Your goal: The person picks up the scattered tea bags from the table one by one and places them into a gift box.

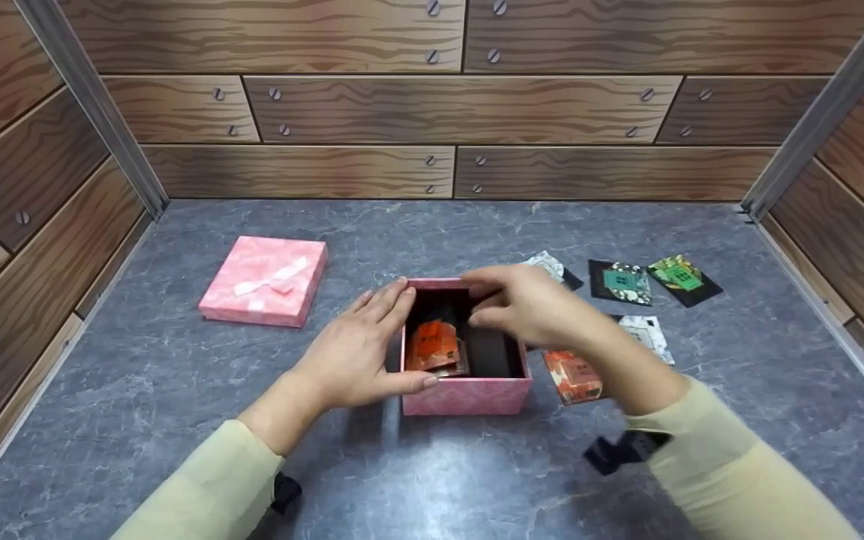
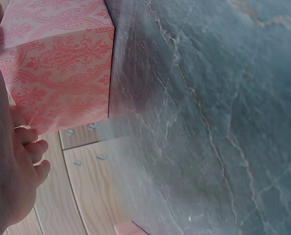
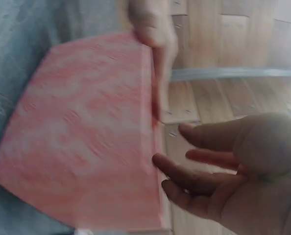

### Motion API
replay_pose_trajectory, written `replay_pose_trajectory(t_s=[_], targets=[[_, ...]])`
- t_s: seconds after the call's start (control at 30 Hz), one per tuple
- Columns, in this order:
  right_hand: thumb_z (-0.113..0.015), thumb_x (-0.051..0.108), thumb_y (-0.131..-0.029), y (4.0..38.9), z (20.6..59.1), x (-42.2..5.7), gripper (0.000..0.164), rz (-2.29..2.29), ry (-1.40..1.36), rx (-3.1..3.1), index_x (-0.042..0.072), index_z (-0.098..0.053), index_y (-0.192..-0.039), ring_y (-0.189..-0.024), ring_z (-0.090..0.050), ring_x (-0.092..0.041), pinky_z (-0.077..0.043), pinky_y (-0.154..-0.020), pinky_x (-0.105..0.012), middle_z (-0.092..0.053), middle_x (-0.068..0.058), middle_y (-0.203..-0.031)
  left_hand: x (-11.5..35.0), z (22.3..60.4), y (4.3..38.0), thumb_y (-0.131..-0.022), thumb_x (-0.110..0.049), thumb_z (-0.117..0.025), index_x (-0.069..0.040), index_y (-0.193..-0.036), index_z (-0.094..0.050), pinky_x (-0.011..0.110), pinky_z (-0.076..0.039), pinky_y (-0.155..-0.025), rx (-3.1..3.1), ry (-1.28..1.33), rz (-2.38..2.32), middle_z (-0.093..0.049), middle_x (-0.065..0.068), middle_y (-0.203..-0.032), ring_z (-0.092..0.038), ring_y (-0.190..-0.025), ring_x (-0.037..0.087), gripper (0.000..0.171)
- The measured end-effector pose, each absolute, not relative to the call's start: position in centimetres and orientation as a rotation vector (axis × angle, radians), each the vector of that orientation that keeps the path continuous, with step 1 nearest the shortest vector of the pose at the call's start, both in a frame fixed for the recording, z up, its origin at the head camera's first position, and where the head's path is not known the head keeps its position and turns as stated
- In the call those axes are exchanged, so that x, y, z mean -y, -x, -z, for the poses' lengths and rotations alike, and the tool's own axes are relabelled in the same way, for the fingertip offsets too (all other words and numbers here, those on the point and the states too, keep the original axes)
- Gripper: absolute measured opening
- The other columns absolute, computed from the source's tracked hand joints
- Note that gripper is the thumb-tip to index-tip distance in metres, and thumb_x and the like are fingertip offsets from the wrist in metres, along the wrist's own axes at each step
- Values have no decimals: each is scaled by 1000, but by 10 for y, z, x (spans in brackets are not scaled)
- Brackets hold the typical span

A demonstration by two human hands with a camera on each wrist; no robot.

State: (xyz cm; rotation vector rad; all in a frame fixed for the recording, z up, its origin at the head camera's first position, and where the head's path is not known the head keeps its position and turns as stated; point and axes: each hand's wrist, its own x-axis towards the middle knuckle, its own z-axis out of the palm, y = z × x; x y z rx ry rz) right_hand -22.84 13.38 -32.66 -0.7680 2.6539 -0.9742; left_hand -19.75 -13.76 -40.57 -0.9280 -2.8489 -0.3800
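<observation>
A pink patterned open-topped box [image 1: 466,397] stands mid-table, dark inside. An orange-red flat packet [image 1: 434,343] lies in its left part, over other packets that are hard to make out. My left hand [image 1: 357,349] rests on the box, fingers along the left rim towards the back corner, thumb at the front rim. In the left wrist view its fingers [image 2: 35,149] touch the box's side and corner. Over the right side of the box is my right hand [image 1: 533,304], fingers bent loosely. Nothing shows between its thumb and fingers in the blurred right wrist view.
A pink lid [image 1: 267,281] with a bow lies at the left. Right of the box lie several flat packets: a teal one [image 1: 621,281], a green one [image 1: 685,279], an orange one [image 1: 573,375] and white ones [image 1: 648,337], partly behind my right arm. Wood-patterned walls [image 1: 357,172] enclose the table.
</observation>
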Motion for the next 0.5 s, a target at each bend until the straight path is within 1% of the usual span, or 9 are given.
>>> replay_pose_trajectory(t_s=[0.1, 0.17, 0.33, 0.4, 0.5], targets=[[-76, 10, -98, 228, 317, -160, 54, 1107, 791, -2649, -2, -59, -148, -121, -70, -36, -58, -102, -47, -68, -23, -136, 137, 406, 198, -90, -88, -49, -2, -168, -25, 45, -18, -131, 2853, 925, 376, -19, 14, -175, -21, -161, 26, 118], [-76, 10, -98, 228, 312, -179, 53, 1169, 772, -2664, -2, -60, -147, -120, -71, -35, -59, -99, -42, -69, -23, -135, 136, 406, 198, -89, -88, -49, -3, -168, -25, 45, -18, -131, 2856, 922, 369, -19, 14, -176, -22, -161, 26, 119], [-77, 12, -98, 234, 313, -227, 50, 1223, 680, -2765, 1, -63, -145, -114, -73, -30, -59, -89, -21, -72, -20, -130, 137, 407, 197, -89, -88, -49, -3, -168, -25, 45, -19, -130, 2852, 919, 364, -19, 13, -175, -22, -161, 26, 118], [-78, 13, -98, 238, 319, -246, 48, 1213, 647, -2821, 1, -65, -143, -110, -73, -24, -57, -86, -15, -73, -19, -128, 137, 407, 197, -90, -88, -49, -3, -168, -25, 46, -19, -130, 2849, 918, 367, -20, 14, -175, -23, -161, 27, 118], [-78, 13, -97, 245, 333, -275, 47, 1227, 600, -2868, -1, -65, -141, -103, -72, -10, -55, -84, -12, -73, -22, -125, 137, 407, 197, -90, -87, -49, -2, -168, -25, 46, -20, -130, 2846, 922, 369, -21, 14, -175, -23, -160, 27, 118]])
